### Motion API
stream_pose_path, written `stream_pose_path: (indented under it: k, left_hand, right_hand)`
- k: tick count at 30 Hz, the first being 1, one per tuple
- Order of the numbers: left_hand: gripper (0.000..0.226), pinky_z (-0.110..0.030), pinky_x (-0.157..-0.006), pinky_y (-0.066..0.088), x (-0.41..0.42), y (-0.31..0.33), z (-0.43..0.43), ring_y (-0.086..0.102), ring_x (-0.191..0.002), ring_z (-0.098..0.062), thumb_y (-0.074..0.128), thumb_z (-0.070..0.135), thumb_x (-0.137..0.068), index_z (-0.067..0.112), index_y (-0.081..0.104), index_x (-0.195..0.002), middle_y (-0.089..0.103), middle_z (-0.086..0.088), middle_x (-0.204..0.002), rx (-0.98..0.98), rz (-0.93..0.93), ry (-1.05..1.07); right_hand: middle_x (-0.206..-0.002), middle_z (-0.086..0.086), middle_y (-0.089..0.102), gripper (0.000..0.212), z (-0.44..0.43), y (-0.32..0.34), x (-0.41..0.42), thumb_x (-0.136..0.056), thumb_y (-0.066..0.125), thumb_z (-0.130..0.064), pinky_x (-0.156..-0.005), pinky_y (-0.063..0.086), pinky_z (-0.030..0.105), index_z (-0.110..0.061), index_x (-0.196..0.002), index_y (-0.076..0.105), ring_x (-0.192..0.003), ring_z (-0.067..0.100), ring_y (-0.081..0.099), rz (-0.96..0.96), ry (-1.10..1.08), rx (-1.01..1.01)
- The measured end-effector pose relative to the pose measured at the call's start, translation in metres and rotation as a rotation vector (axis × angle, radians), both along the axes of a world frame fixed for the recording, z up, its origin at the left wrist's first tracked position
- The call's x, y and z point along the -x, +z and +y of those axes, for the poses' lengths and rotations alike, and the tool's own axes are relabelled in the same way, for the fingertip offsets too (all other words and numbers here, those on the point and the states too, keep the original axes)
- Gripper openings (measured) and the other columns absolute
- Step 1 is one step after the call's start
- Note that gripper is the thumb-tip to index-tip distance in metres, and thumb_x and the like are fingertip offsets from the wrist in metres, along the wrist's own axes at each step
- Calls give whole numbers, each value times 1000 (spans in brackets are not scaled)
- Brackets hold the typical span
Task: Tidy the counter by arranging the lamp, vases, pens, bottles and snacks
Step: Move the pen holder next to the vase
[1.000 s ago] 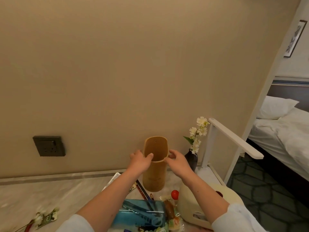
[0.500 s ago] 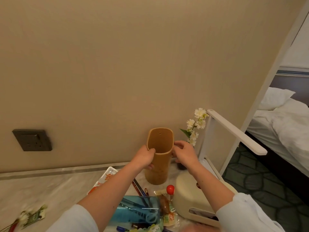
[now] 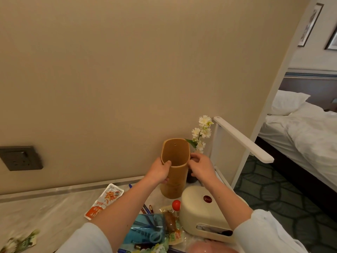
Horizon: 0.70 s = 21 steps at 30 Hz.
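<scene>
Bamboo tube [image 3: 177,181] is what gets the attention just now. It stands upright near the back of the tabletop [image 3: 45,212], close to the wall, just beside the small dark vase [image 3: 191,177] with white flowers and near the white lamp [image 3: 240,138]. Whether its foot rests on the surface or hangs just above it I cannot tell. The left hand [image 3: 159,172] grips it high up, thumb hooked over the rim and fingers [image 3: 165,180] wrapped round the outside. The right hand [image 3: 200,166] pinches the opposite edge of the rim, so both sets of fingers are clamped on the tube. From where I stand the tidying looks to be in its early part. Lamp, flower vase and tube form a group in the back right corner, and that seems the only sorted bit. Everything else lies loose. An orange snack packet [image 3: 105,200] lies flat to the left, and pens [image 3: 145,209] poke out from under the left forearm. A blue pouch [image 3: 145,229], a sausage snack [image 3: 170,223] and a red-capped bottle [image 3: 176,204] are bunched against a cream box [image 3: 202,210]. A green packet [image 3: 21,241] sits far off at the left edge. No pens show in the tube's mouth, so I'd guess they belong there, with the bottles and snacks left to line up.
</scene>
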<state>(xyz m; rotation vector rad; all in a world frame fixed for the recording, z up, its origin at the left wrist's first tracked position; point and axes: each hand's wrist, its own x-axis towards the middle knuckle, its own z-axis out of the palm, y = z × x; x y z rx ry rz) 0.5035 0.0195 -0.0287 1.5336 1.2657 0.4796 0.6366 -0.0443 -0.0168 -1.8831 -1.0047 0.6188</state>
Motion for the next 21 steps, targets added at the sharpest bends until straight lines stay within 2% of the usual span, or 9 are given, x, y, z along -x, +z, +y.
stream_pose_path:
  k: [1, 4, 8, 10, 12, 15, 19, 21]
  left_hand:
    - [39, -36, -82, 58, 0, 0, -2, 68, -92, -25, 38, 36, -102, 18, 38, -136, 54, -6, -117, -5, -4, 3]
    - [42, -38, -86, 57, 2, -1, -4, 66, -96, -25, 40, 40, -100, 18, 37, -136, 53, -7, -126, 11, -19, 14]
    - [52, -38, -90, 55, 8, 0, -13, 62, -110, -29, 42, 43, -99, 16, 32, -143, 46, -10, -142, 48, -52, 41]
    - [58, -35, -89, 55, 16, 3, -18, 59, -116, -30, 44, 41, -99, 14, 26, -147, 42, -12, -146, 41, -78, 70]
    - [61, -33, -85, 54, 27, 5, -22, 60, -114, -28, 45, 38, -99, 13, 22, -150, 40, -12, -147, 23, -111, 105]
    - [52, -35, -87, 55, 51, 7, -28, 62, -102, -22, 47, 31, -100, 12, 31, -146, 48, -10, -138, -22, -147, 162]
    - [38, -38, -87, 53, 95, -1, -35, 64, -97, -20, 50, 22, -98, 12, 46, -135, 57, -3, -113, -82, -161, 201]
    - [33, -39, -84, 52, 120, -8, -40, 64, -88, -18, 52, 18, -96, 12, 51, -129, 61, 0, -100, -114, -145, 235]
  right_hand:
    - [-91, -11, 68, 16, -3, 0, 1, -93, 56, -17, -87, 57, 45, -28, -102, 65, -88, 9, 63, 7, 16, -9]
    - [-82, -19, 61, 28, -7, -2, 1, -93, 56, -14, -88, 56, 45, -41, -89, 57, -84, 8, 58, 5, 58, -25]
    - [-91, -15, 62, 29, -17, -2, 5, -92, 55, -10, -90, 54, 39, -38, -98, 59, -93, 9, 59, 28, 85, -59]
    - [-101, -9, 63, 27, -21, -3, 9, -93, 57, -14, -84, 53, 33, -31, -114, 61, -101, 13, 60, 24, 34, -96]
    - [-106, -6, 61, 29, -25, 0, 17, -95, 56, -15, -75, 48, 23, -25, -122, 58, -97, 10, 58, 17, -11, -150]
    - [-103, -8, 60, 23, -28, 5, 36, -95, 54, -13, -69, 44, 16, -27, -113, 59, -89, 2, 56, 23, 49, -214]
    - [-98, -13, 60, 20, -32, 7, 74, -94, 57, -13, -72, 44, 17, -27, -107, 62, -90, 2, 56, 29, 208, -207]
    - [-99, -10, 64, 21, -35, 2, 93, -92, 58, -11, -78, 50, 23, -29, -102, 63, -93, 6, 60, 31, 298, -177]
